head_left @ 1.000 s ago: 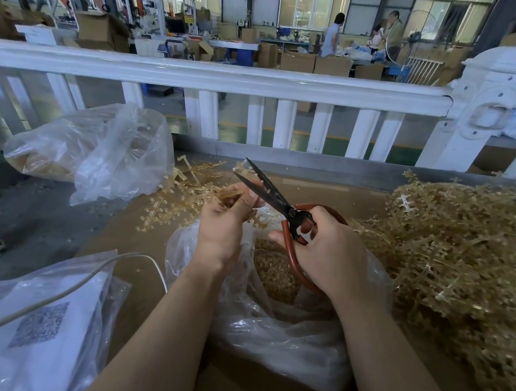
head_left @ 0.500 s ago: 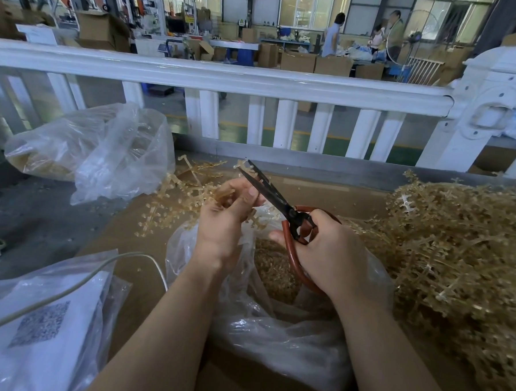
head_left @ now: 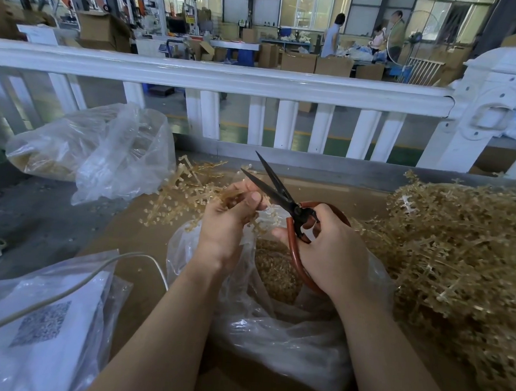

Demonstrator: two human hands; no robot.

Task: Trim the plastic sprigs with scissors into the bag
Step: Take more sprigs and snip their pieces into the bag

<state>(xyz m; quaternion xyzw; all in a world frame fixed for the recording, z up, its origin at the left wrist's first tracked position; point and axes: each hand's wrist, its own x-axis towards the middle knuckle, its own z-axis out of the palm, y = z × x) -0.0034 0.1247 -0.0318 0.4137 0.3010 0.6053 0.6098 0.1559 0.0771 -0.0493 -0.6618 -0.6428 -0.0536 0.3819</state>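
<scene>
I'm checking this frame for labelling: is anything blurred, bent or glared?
Head view: the white railing bows from wide-angle distortion; the left hand and its sprig are slightly motion-soft; the scissors are sharp; soft glare on the bag; bright background windows.

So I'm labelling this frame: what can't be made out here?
Head view only:
- Sprig where pinched: hidden by left hand.
- Scissors handle loop: partly covered by right hand.
- Bag depth: behind the forearms.
- Pile: cut off at right edge.

Dark matt metal scissors with glossy red-brown handles, crinkly clear plastic bag, tan plastic sprigs.
</scene>
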